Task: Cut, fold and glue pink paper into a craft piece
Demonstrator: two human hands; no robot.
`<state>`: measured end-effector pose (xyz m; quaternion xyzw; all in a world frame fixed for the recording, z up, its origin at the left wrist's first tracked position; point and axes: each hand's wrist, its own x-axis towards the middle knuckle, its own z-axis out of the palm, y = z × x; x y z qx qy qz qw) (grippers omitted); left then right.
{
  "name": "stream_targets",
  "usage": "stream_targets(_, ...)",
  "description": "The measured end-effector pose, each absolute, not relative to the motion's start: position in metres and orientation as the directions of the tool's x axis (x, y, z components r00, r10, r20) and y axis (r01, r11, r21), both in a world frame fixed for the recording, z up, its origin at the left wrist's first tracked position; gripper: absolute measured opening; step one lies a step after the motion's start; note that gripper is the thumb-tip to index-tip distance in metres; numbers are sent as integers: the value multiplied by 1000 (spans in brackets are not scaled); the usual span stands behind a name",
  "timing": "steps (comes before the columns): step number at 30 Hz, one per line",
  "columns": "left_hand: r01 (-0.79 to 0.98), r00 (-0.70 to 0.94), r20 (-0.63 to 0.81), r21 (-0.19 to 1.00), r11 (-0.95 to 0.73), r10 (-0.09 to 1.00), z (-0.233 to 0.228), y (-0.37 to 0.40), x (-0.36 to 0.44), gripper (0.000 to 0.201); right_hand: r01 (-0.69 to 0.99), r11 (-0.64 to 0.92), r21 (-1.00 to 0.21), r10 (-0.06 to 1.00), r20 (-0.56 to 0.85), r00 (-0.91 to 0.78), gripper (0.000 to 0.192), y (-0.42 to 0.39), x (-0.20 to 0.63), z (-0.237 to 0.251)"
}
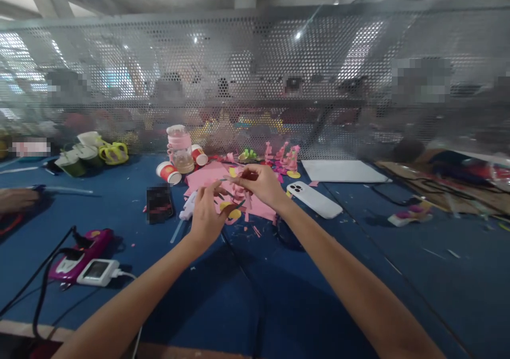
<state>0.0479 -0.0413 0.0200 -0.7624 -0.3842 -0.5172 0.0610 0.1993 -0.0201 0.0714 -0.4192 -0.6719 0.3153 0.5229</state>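
While both arms are stretched toward the middle of the frame, a small pink paper piece (238, 189) is pinched by the right hand (261, 182). A thin dark tool (231, 195) is gripped in the closed left hand (207, 214), above pink paper sheets (207, 178) on the blue table (358, 253).

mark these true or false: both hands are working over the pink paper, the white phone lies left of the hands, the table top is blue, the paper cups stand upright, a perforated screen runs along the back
1. Both hands are over the pink paper: true. The left hand and right hand meet above the pink paper.
2. The white phone lies left of the hands: false. It lies to their right.
3. The table top is blue: true.
4. The paper cups stand upright: false. The red and white cups lie on their sides.
5. A perforated screen runs along the back: true.
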Motion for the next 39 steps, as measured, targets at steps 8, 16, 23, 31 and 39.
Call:
stream_targets(8, 624, 117, 830, 366, -690, 546, 13, -39, 50, 44, 253, 455, -854, 891, 440, -116, 40, -22, 195, 67)
stream_targets(16, 666, 92, 905, 255, -701, 416, 17, -42, 47, 52, 308, 448, -839, 888, 459, -42, 37, -19, 194, 63)
stream_targets(23, 705, 87, 900, 248, -664, 427, 19, -44, 48, 43, 302, 451, -840, 885, 465, -29, 33, -21, 191, 62)
stream_targets(31, 650, 88, 863, 329, -685, 498, 17, -40, 48, 27, 321, 458, -829, 881, 472, -35, 37, -22, 190, 62)
stream_targets(39, 640, 175, 857, 276, -717, 485, 11, -39, 48, 46, 366, 482, -796, 867, 493, -70, 32, -20, 194, 61)
